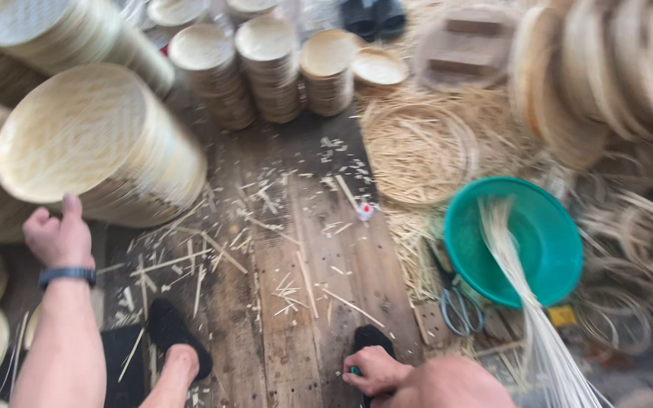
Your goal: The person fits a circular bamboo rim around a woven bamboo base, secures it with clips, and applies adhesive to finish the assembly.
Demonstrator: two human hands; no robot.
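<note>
The stack of woven bamboo trays (92,143) lies tipped on its side at the left of the wooden floor, its round, pale, flat bottom facing up and toward the viewer, the weave showing as a fine criss-cross. Many thin rims sit packed one behind another, running back to the right. The left hand (58,236) rests against the lower left edge of the front tray, thumb raised along the rim, a dark band on its wrist. The right hand (376,370), low near the knee, closes on a small green object (355,371), mostly hidden.
</note>
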